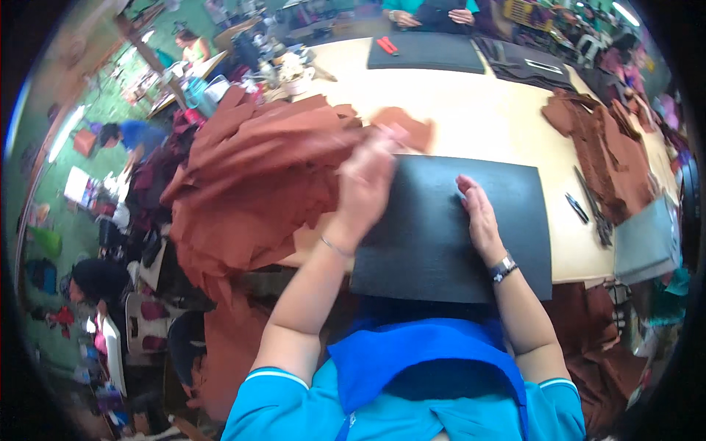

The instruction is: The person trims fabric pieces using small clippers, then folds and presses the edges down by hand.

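Note:
My left hand (365, 178) is smeared by motion over the left edge of the black cutting board (441, 250). A small brown leather piece (409, 130), also blurred, lies at its fingertips; whether the fingers grip it cannot be made out. To the left of this hand, a large heap of reddish-brown leather (250, 176) covers the table's side and hangs over its edge. My right hand (480, 217) is over the right half of the board, fingers stretched out and side by side, with nothing seen in it.
On the pale table (485, 110), more brown leather (603, 147) lies at the right, beside a dark-handled tool (576, 208) and a grey block (647, 239). Across the table, red-handled scissors (387, 46) rest on another black board (434, 55), near a co-worker's hands (462, 16).

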Available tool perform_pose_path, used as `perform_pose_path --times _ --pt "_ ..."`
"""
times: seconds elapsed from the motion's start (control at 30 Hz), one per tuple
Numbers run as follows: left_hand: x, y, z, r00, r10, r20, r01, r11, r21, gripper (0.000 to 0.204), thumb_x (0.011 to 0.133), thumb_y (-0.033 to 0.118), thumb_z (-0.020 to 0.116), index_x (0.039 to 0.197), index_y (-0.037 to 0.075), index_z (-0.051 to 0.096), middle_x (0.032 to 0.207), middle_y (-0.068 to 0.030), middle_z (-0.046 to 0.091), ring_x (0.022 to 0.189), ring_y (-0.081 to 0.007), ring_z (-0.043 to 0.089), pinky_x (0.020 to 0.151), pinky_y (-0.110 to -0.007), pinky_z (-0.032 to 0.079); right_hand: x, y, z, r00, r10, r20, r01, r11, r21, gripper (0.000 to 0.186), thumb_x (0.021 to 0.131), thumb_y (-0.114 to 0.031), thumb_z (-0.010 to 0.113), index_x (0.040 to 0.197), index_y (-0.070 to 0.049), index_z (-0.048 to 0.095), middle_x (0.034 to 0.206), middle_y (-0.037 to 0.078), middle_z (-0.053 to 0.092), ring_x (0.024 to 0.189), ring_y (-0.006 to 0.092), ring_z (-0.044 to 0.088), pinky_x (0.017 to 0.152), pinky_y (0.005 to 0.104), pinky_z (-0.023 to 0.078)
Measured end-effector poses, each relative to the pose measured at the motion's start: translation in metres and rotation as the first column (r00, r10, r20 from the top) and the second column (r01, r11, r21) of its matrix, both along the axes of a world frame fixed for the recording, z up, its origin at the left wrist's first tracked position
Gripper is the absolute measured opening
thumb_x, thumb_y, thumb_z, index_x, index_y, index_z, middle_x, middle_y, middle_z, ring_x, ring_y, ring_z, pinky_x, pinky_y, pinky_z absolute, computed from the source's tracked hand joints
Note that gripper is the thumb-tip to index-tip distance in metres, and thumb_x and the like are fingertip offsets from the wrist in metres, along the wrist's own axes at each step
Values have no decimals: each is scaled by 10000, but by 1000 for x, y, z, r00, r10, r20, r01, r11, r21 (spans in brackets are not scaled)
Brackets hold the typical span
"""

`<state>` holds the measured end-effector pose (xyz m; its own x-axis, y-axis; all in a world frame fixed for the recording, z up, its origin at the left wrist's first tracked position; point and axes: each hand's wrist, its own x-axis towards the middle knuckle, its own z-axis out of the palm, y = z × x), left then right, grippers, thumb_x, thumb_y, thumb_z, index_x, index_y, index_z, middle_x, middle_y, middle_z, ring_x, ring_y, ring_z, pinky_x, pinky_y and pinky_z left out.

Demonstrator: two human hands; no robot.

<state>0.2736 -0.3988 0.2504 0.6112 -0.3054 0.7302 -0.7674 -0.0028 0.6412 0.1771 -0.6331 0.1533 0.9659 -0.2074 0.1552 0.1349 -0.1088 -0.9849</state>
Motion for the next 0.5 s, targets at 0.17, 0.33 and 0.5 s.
perform_pose_path --times 0.17,0.33,0.5 --pt "-99 -48 -57 798 -483 -362 603 616 507 219 1070 250 580 1128 98 726 1356 -102 701 1339 -282 615 1215 -656 307 -2 -55 4 956 -290 -37 278 863 423 710 1112 -589 382 1603 -76 359 1569 170 471 1462 247 453 1213 390 351" --pt "-131 -24 -69 737 -580 -345 671 573 470 207 969 290 736 1120 149 716 1379 -87 688 1338 -290 615 1204 -660 320 -14 -71 9 982 -188 -31 190 973 128 716 1047 -568 576 1523 -41 481 1513 178 531 1416 302 507 1161 427 411" --pt "-99 0 -42 972 -225 64 163 848 504 171 877 188 804 1038 170 751 1325 -81 715 1314 -341 631 1118 -549 420 -12 -37 15 992 -49 117 117 716 -689 657 957 -395 758 1451 -10 561 1390 195 641 1240 327 639 1065 441 500"
